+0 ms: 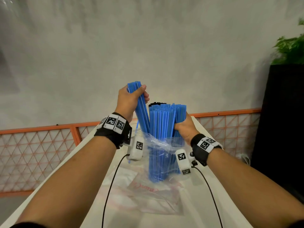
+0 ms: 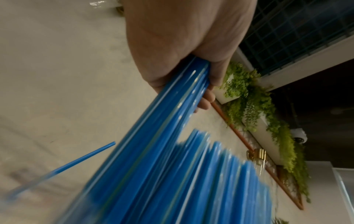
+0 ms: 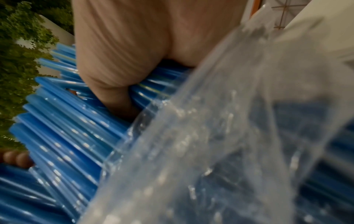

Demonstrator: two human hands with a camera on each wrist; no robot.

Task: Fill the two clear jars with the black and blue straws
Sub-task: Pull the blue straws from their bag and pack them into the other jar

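Observation:
A thick bundle of blue straws [image 1: 164,129] stands upright in a clear plastic bag [image 1: 158,145] above the white table. A few black straw tips [image 1: 155,103] show at its far top. My right hand [image 1: 184,127] grips this bundle around its middle, above the bag's mouth. My left hand [image 1: 131,101] grips a smaller bunch of blue straws [image 1: 139,106] near their top, lifted and leaning left of the bundle. In the left wrist view the small bunch [image 2: 153,136] runs out from under my fingers and one loose blue straw [image 2: 82,159] sticks off to the left. No jars are in view.
A narrow white table [image 1: 213,178] runs away from me, with another flat clear bag [image 1: 148,195] lying on it. An orange lattice fence [image 1: 49,145] stands behind, below a grey wall. A black planter with green leaves [image 1: 287,96] stands on the right.

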